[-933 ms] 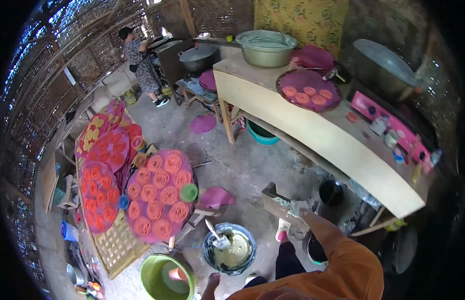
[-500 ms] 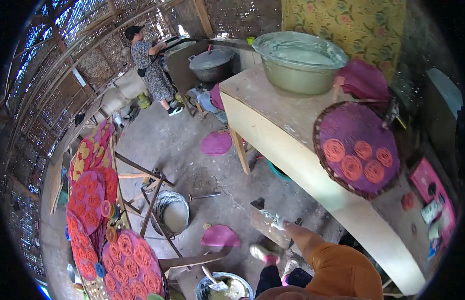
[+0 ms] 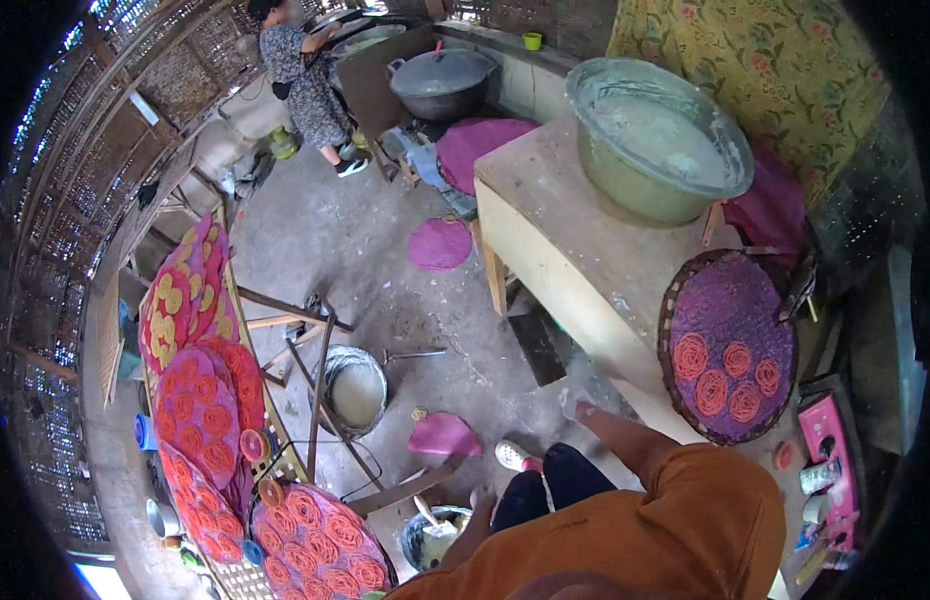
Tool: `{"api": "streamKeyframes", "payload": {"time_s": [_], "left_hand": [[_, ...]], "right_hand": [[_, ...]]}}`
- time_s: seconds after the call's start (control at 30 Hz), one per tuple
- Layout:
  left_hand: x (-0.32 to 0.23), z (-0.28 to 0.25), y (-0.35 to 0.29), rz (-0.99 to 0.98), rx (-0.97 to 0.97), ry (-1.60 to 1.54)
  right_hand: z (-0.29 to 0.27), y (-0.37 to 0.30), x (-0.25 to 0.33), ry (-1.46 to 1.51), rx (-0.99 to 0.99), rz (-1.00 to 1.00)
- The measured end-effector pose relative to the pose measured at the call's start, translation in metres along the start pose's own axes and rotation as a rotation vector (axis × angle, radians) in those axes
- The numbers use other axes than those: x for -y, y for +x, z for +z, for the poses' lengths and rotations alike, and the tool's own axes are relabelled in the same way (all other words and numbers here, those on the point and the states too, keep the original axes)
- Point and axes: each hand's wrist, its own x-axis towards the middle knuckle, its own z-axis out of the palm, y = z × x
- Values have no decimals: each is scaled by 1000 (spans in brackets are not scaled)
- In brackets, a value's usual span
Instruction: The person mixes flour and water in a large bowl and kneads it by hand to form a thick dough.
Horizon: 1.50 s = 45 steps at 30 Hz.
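Observation:
My left hand point(image 3: 478, 505) is low in the middle, beside the rim of a metal basin point(image 3: 413, 548) of pale batter. A white-bladed spatula point(image 3: 437, 522) stands in that basin, its handle resting toward the far rim. My sleeve and arm cover part of this hand, so its fingers cannot be read. My right arm reaches out below the table, and the right hand point(image 3: 577, 404) is smeared by motion, with pale smudges. A dark board point(image 3: 536, 348) slants by the table's side, just beyond it and apart from it.
On the table point(image 3: 545, 180) stands a large green tub point(image 3: 650, 130) of whitish liquid. A round tray point(image 3: 730, 345) with orange-red coils leans at the right. More coil-covered rounds point(image 3: 320, 540) line the left rack. A bucket point(image 3: 355, 392) sits on the floor. Another person point(image 3: 310, 100) works far back.
A board near my right hand has shifted away to the table's side, and the hand is now apart from it. My left hand has come into view by the basin. My view has tilted.

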Motion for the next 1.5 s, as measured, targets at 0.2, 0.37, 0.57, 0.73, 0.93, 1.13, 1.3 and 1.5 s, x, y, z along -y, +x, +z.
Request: {"api": "streamKeyframes", "payload": {"time_s": [0.2, 0.37, 0.57, 0.73, 0.93, 1.13, 1.3, 1.5], "left_hand": [[-92, -61, 108, 321, 70, -295], [-123, -125, 91, 477, 10, 90], [-129, -175, 54, 336, 1, 166], [-194, -210, 97, 519, -40, -318], [-421, -350, 100, 785, -286, -408], [-674, -389, 20, 1188, -261, -355], [-846, -351, -19, 1545, 338, -264], [-984, -269, 26, 1910, 188, 410]], "right_hand": [[-133, -3, 55, 362, -395, -366], [-265, -55, 114, 496, -486, -538], [-350, -73, 106, 792, -758, -709], [-394, -104, 79, 839, -821, -772], [-433, -143, 26, 651, -549, -454], [-425, -162, -32, 421, -567, -440], [-561, -220, -13, 1576, -583, -199], [-588, -98, -47, 2214, -699, 93]]}}
